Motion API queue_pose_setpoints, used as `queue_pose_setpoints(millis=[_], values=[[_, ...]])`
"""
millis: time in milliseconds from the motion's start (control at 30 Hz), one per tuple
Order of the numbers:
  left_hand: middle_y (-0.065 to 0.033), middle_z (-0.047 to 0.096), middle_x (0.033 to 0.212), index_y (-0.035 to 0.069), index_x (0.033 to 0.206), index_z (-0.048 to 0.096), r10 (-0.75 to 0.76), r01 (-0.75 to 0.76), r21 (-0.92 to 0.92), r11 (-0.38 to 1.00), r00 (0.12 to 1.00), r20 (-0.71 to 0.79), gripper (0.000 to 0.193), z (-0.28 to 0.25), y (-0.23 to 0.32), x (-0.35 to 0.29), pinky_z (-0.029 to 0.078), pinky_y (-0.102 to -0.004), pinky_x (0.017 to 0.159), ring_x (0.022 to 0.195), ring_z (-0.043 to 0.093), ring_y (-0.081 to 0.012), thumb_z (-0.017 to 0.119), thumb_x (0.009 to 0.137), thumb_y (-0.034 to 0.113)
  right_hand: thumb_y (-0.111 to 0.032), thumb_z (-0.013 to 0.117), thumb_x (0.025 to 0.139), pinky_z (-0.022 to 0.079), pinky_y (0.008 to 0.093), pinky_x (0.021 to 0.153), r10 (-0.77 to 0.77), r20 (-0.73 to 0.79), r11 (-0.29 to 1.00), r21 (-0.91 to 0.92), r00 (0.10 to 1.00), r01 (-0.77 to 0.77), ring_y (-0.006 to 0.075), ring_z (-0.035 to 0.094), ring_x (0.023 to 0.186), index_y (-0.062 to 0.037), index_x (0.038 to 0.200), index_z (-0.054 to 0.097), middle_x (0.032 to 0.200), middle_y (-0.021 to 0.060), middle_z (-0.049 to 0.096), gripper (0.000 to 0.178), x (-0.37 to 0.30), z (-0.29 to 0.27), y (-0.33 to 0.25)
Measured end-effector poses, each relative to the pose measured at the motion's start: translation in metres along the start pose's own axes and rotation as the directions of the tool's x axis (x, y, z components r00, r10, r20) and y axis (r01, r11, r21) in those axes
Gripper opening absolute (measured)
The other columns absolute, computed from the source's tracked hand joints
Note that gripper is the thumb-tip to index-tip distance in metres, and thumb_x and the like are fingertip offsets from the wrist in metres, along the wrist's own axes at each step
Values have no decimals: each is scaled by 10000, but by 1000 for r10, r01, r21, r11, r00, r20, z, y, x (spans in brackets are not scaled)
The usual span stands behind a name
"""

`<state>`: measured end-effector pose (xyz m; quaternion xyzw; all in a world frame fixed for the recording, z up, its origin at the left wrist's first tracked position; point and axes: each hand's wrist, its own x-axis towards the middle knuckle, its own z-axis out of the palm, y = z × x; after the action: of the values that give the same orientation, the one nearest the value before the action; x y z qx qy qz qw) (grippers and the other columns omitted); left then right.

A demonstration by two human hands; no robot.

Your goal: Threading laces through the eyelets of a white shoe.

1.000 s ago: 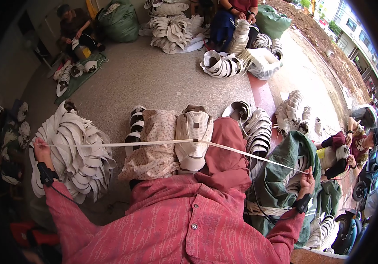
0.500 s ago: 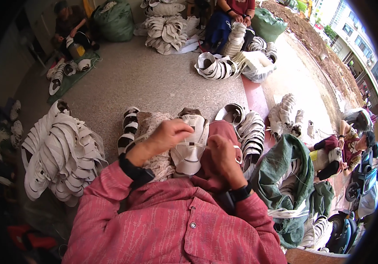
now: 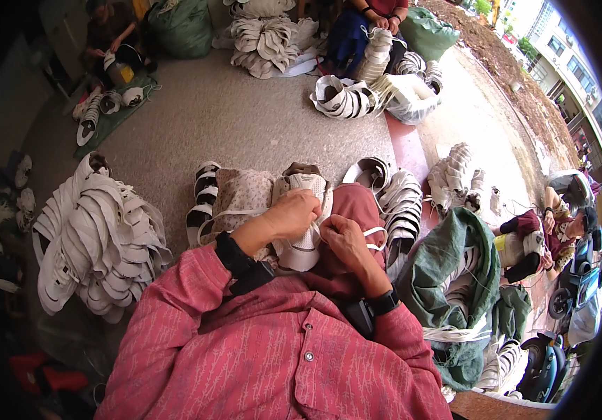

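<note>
Both hands closer together, over shoe

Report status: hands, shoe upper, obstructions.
Left hand over shoe upper, right hand at its edge; grips unclear. White lace loops out both sides. Hands hide upper's middle.

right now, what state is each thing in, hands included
Left hand: fingers bent together over the shoe upper; grip hidden
Right hand: fingers curled, beside the shoe upper
Shoe upper: between the person's legs, partly covered by the hands
Lace: slack, looping out on both sides
Pile of uppers: heaped, overlapping
Near green sack: open, uppers inside
Far green sack: bulging
</note>
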<state>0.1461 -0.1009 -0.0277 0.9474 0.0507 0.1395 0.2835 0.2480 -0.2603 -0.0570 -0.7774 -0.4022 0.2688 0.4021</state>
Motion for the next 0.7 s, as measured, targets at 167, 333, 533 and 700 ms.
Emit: queue_pose_setpoints(millis=[167, 333, 533, 700], values=[[-127, 608, 855, 19, 817, 663, -52, 70, -176, 982, 993, 109, 105, -6, -4, 2, 473, -370, 793, 875, 603, -281, 594, 783, 90, -212, 582, 824, 486, 350, 626, 106, -3, 977, 186, 994, -103, 211, 634, 649, -18, 850, 662, 685, 121, 641, 211, 2, 1, -1], [-117, 612, 852, 16, 866, 675, 6, 15, -203, 979, 995, 102, 130, -5, -8, -1, 477, -357, 769, 851, 608, -267, 604, 815, 113, -188, 604, 821, 492, 364, 647, 167, 7, 975, 149, 986, -167, 243, 651, 709, -24, 878, 644, 757, 121, 652, 178, 2, 5, -7], [-118, 639, 853, 10, 917, 679, -11, 32, -490, 871, 999, 45, 129, -24, -2, -7, 488, -340, 738, 815, 631, -257, 648, 829, 98, -173, 669, 789, 480, 458, 686, -449, 26, 792, -450, 893, 412, 346, 619, 857, -78, 1050, 543, 901, 134, 621, 305, 1, -20, -32], [-121, 646, 839, 8, 907, 674, 72, -81, -279, 957, 996, -45, 128, -22, -9, -3, 496, -332, 722, 791, 643, -249, 659, 796, 70, -206, 688, 731, 510, 444, 676, -288, 287, 751, -524, 914, 402, 334, 662, 791, -116, 990, 609, 813, 119, 675, 286, 24, -42, -56]])
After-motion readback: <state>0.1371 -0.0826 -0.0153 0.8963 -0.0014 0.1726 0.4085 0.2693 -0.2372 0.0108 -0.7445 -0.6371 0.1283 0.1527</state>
